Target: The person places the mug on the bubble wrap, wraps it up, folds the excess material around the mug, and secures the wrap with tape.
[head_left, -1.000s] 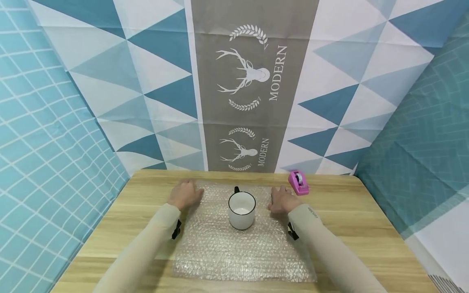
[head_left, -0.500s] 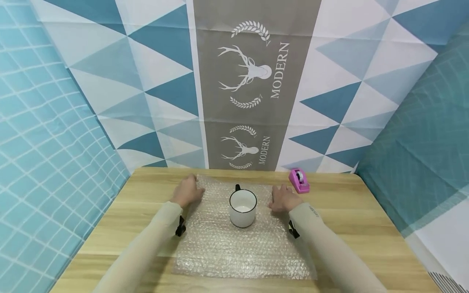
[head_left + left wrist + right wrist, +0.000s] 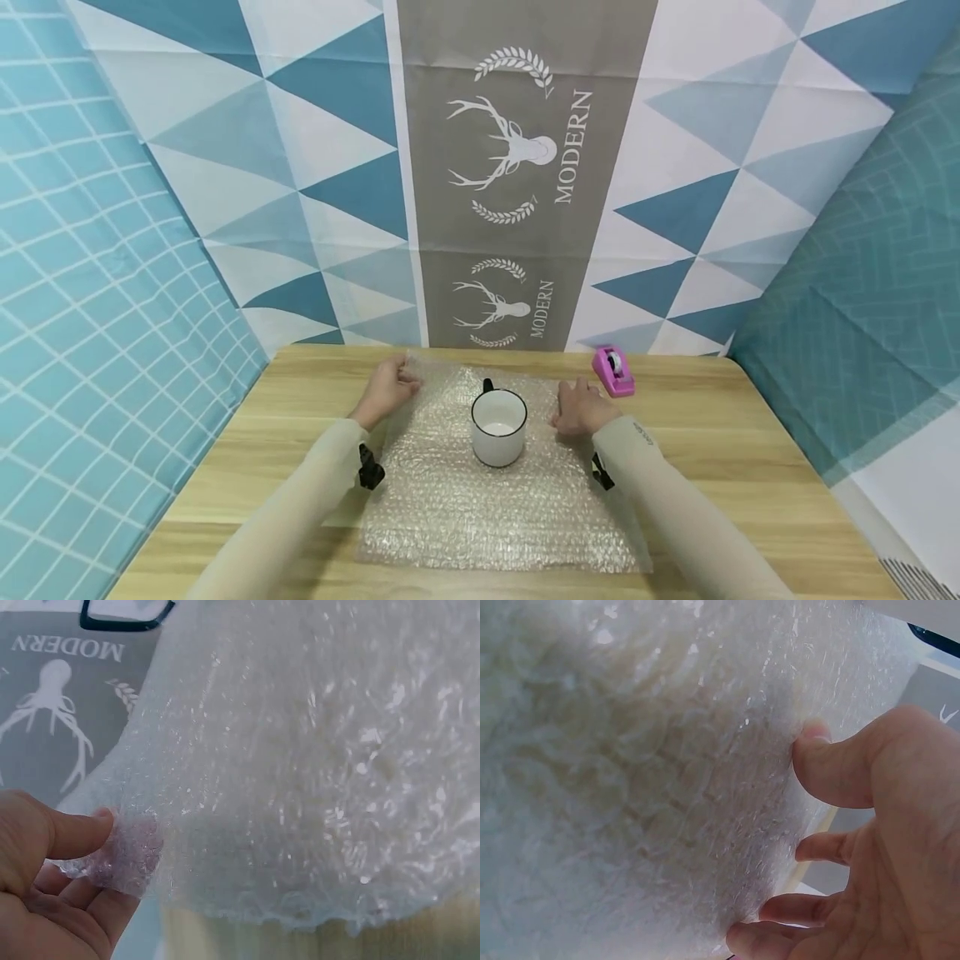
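A sheet of clear bubble wrap [image 3: 495, 521] lies on the wooden table. On it stands a white mug [image 3: 498, 433] with a black rim, its black handle pointing away from me. My left hand [image 3: 386, 392] pinches the far left corner of the sheet and holds it raised; in the left wrist view the thumb [image 3: 86, 832] lies over the wrap, with fingers behind it. At the far right part of the sheet, my right hand [image 3: 583, 408] rests with loosely bent, spread fingertips touching the wrap, as the right wrist view shows.
A pink tape dispenser [image 3: 613, 372] sits just beyond my right hand, near the back edge of the table [image 3: 705, 467]. Behind the table hangs a patterned cloth [image 3: 502, 200], with blue cloth [image 3: 97, 275] on the left and teal cloth [image 3: 862, 333] on the right.
My left hand has taken hold of the far left corner of the bubble wrap and lifted it slightly away from me. My right hand and the mug have stayed put.
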The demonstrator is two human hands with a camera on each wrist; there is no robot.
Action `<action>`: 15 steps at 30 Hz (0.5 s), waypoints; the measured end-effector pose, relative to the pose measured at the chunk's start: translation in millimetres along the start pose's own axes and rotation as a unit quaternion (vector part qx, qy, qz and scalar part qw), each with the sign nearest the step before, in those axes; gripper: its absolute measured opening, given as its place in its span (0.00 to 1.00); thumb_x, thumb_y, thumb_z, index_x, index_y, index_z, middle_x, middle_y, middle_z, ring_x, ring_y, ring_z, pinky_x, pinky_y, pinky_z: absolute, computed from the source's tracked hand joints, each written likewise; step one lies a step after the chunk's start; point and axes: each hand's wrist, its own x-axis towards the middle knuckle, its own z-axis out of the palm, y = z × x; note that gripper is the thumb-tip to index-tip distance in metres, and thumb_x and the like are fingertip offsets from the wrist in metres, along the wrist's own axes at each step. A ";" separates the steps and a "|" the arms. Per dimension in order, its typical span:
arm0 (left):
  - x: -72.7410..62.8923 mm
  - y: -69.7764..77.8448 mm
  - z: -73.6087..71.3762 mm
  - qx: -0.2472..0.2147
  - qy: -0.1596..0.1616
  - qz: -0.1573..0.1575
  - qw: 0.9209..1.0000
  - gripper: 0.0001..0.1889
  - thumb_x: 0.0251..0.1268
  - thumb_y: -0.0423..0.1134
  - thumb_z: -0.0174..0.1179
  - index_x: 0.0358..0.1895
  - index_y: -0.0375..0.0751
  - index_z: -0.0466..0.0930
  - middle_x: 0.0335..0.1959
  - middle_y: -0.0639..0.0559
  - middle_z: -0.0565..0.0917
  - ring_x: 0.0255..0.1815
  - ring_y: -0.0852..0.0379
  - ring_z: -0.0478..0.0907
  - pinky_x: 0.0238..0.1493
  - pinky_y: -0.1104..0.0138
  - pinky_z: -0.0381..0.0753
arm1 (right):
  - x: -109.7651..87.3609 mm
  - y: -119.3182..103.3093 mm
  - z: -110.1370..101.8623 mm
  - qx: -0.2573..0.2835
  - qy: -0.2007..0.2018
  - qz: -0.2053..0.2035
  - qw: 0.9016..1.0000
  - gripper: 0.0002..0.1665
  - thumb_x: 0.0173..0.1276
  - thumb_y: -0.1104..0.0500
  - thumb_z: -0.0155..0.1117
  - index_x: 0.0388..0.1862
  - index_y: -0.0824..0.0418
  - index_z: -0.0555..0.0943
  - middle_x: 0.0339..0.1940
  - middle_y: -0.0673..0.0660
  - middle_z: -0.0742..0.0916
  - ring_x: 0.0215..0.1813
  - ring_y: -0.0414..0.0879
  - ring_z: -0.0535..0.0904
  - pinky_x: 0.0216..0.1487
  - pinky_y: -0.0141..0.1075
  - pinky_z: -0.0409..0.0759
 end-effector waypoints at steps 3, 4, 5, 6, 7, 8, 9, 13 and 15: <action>-5.3 6.6 -3.3 -0.008 -0.005 0.014 1.000 0.22 0.68 0.24 0.62 0.64 0.24 0.75 0.52 0.30 0.86 0.51 0.37 0.87 0.44 0.61 0.91 | -2.0 0.0 1.6 -0.001 -0.004 -0.003 1.000 0.32 0.69 0.44 0.67 0.60 0.64 0.71 0.57 0.72 0.74 0.57 0.67 0.75 0.52 0.62 0.83; -7.2 9.3 -4.3 -0.010 -0.006 0.020 1.000 0.20 0.68 0.24 0.61 0.62 0.24 0.77 0.52 0.29 0.86 0.50 0.38 0.88 0.43 0.62 0.91 | -2.7 -0.2 1.5 -0.004 -0.005 -0.003 1.000 0.33 0.69 0.43 0.67 0.61 0.64 0.71 0.57 0.73 0.74 0.58 0.67 0.75 0.53 0.62 0.83; -9.3 12.2 -5.3 -0.011 -0.007 0.025 1.000 0.19 0.69 0.25 0.61 0.62 0.24 0.78 0.52 0.29 0.86 0.49 0.39 0.88 0.42 0.62 0.91 | -3.1 -0.5 1.0 -0.005 -0.003 -0.003 1.000 0.32 0.69 0.43 0.66 0.60 0.63 0.71 0.57 0.72 0.74 0.58 0.67 0.75 0.53 0.62 0.83; -11.5 15.4 -6.2 -0.012 -0.007 0.029 0.999 0.18 0.70 0.25 0.61 0.61 0.24 0.78 0.52 0.30 0.86 0.49 0.39 0.88 0.41 0.63 0.91 | -3.5 -0.8 0.2 -0.006 0.000 -0.004 1.000 0.31 0.69 0.43 0.67 0.59 0.63 0.71 0.56 0.72 0.74 0.58 0.67 0.75 0.53 0.62 0.83; -13.6 18.9 -6.9 -0.015 -0.005 0.032 0.999 0.18 0.70 0.26 0.61 0.61 0.25 0.79 0.52 0.30 0.87 0.48 0.40 0.89 0.41 0.63 0.91 | -3.7 -1.2 -1.1 -0.007 0.004 -0.005 1.000 0.31 0.69 0.44 0.67 0.58 0.63 0.72 0.56 0.72 0.75 0.58 0.67 0.75 0.53 0.62 0.83; -15.9 22.6 -7.6 -0.015 -0.003 0.034 0.999 0.18 0.71 0.27 0.62 0.61 0.26 0.79 0.51 0.31 0.87 0.47 0.41 0.89 0.41 0.64 0.90 | -3.5 -1.3 -2.0 -0.007 0.007 -0.005 1.000 0.30 0.69 0.44 0.67 0.57 0.63 0.72 0.56 0.72 0.75 0.58 0.67 0.75 0.54 0.62 0.83; -18.2 26.1 -8.1 -0.012 -0.003 0.042 0.999 0.17 0.71 0.27 0.61 0.61 0.26 0.79 0.51 0.32 0.87 0.47 0.42 0.89 0.41 0.64 0.90 | -3.1 -1.3 -2.8 -0.007 0.009 -0.005 1.000 0.30 0.69 0.44 0.67 0.56 0.63 0.72 0.55 0.72 0.75 0.58 0.67 0.75 0.53 0.62 0.83; -29.2 40.3 -8.3 0.019 0.003 0.068 0.998 0.17 0.71 0.30 0.63 0.60 0.30 0.81 0.51 0.36 0.89 0.46 0.44 0.90 0.42 0.63 0.90 | -2.3 -0.3 -3.5 -0.009 0.004 -0.006 1.000 0.31 0.70 0.44 0.66 0.59 0.64 0.71 0.56 0.73 0.74 0.58 0.67 0.75 0.54 0.62 0.83; -34.7 46.7 -7.2 0.043 0.007 0.087 0.995 0.17 0.71 0.31 0.64 0.60 0.30 0.82 0.51 0.36 0.89 0.47 0.44 0.90 0.44 0.60 0.91 | -2.3 0.4 -2.8 -0.014 0.000 -0.006 1.000 0.32 0.70 0.44 0.65 0.60 0.65 0.71 0.56 0.73 0.75 0.58 0.67 0.75 0.54 0.62 0.83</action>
